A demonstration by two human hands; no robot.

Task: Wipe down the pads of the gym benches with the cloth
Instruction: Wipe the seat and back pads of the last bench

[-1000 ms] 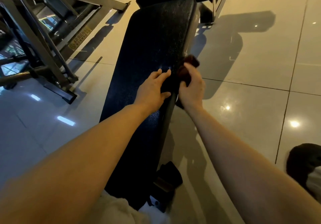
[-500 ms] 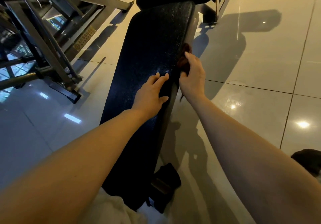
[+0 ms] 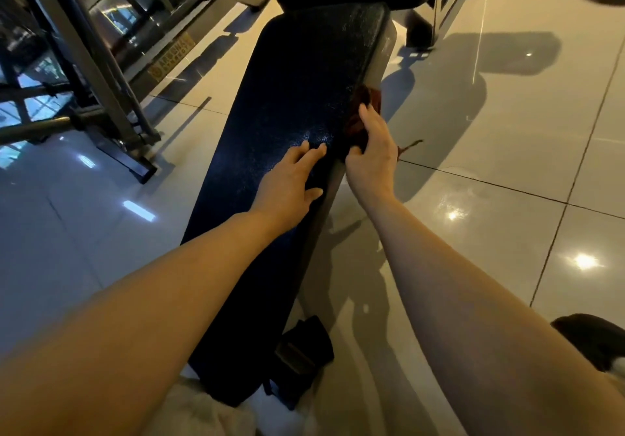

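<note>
The fingers of the right hand point(image 3: 372, 155) are curled on a dark red cloth point(image 3: 363, 111) and press it against the right edge of the black bench pad point(image 3: 297, 90). The left hand point(image 3: 291, 182) lies flat on the pad, fingers straight and slightly apart. Grey floor tiles point(image 3: 507, 131) surround the bench.

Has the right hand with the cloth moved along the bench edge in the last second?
Yes. The right hand slid the cloth up the pad's right edge, toward its far end.
</note>
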